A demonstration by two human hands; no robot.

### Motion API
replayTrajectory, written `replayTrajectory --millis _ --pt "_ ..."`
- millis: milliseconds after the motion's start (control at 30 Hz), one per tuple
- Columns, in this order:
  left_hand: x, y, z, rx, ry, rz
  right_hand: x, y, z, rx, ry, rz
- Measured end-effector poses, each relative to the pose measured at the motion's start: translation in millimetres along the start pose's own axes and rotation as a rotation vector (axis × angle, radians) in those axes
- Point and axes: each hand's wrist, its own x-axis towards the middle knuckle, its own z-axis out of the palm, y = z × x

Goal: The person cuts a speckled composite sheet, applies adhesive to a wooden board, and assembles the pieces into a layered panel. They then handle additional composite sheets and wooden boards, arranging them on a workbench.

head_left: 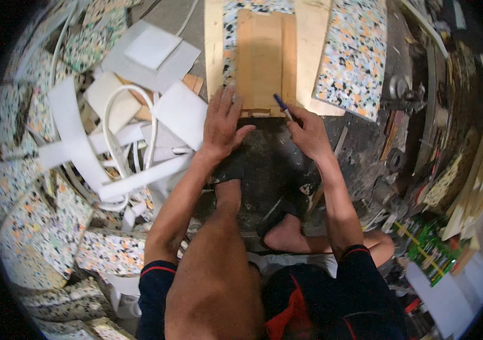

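Note:
My right hand (309, 131) grips a pen (280, 102) with a dark blue end pointing up and away, over the near right corner of a brown cardboard-like panel (259, 56). My left hand (223, 123) is open, its fingers stretched forward and its thumb spread to the right. Its fingertips lie at the near left edge of the panel, by a pale yellow foam sheet (214, 51). Under the panel, a multicoloured speckled foam strip (230, 34) shows along the left side. Whether the pen's tip touches anything, I cannot tell.
To the right of the panel lies a speckled foam slab (353, 56). White foam offcuts (182, 113) and a looped white strip (107, 122) pile up on the left, with more speckled foam (46, 232) behind. Long pale strips (482, 175) and a green bag (431, 249) lie on the right.

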Motion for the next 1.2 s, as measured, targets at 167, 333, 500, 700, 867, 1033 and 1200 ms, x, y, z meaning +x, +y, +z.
replayTrajectory --millis 167,333,500,700,867,1033,1200 --pt "-20.6 33.6 -9.6 -0.241 -0.024 0.098 -6.6 -39.2 -32.5 -0.028 -0.605 -0.171" --pt "-22.8 51.2 5.1 -0.310 -0.038 -0.022 11.5 -53.5 -54.6 0.275 -0.509 0.146" --pt "-24.0 63.6 19.7 -0.538 0.003 -0.274 14.6 -40.9 -26.5 0.459 -0.517 0.025" --pt "-23.8 65.6 15.4 -1.025 -0.143 -0.495 21.4 -31.0 -9.9 0.523 -0.312 0.089" --pt "-9.0 67.2 2.0 -1.271 -0.237 -0.545 29.8 -54.5 -16.4 0.628 -0.301 0.072" --pt "7.9 71.4 -8.5 -1.490 -0.244 -0.592 44.5 -56.9 -26.0 0.671 -0.302 0.041" --pt "2.1 72.8 -12.1 -1.518 -0.340 -0.623 73.6 -57.6 -50.1 0.502 -0.109 0.023"
